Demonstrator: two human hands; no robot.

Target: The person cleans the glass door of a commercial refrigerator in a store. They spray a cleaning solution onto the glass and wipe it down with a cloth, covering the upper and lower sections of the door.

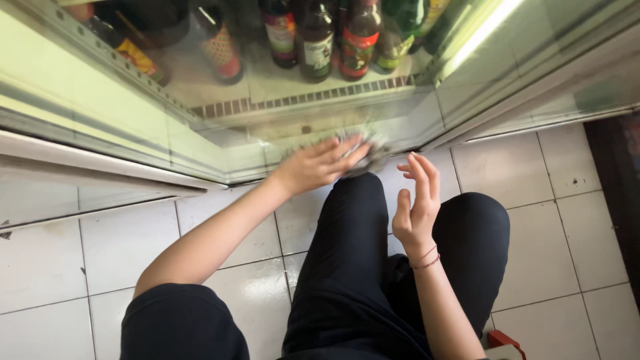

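Head view: left hand [321,163] flat, fingers spread, pressing a blurred grey crumpled cloth [365,155] against the lower glass door of the bottle fridge [267,127]; grip on it is a flat press, not a clench. Right hand [417,200] hangs open and empty above the black-trousered knees [353,220]. Step looks like wiping the glass low down; the next stroke needs steady pressure along the pane. Dark glass bottles [317,37] stand inside.
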